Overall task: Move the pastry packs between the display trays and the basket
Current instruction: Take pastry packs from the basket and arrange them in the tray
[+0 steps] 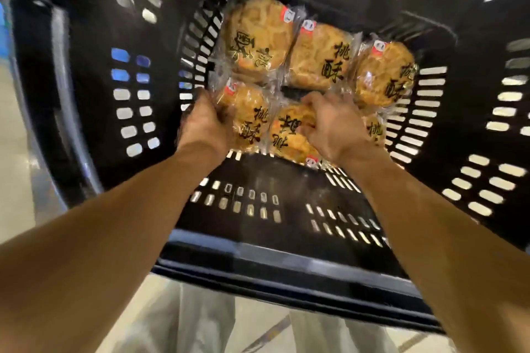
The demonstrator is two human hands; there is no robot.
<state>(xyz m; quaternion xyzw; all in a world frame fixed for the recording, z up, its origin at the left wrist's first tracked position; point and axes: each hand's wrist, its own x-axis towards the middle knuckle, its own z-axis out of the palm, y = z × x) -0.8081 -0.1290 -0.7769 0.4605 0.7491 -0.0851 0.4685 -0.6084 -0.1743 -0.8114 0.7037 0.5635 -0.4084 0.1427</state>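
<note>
My hands, left (205, 123) and right (334, 127), are each gripping, it seems, a pack (248, 119) among six in the basket (281, 252).

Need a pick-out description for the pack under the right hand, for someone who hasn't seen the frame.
Look into the black slotted basket, at the near row of pastry packs on its floor. The pack under the right hand is the middle pack of that row. Unlike its neighbours, its black lettering reads upside down and its red label points toward the camera.
</note>
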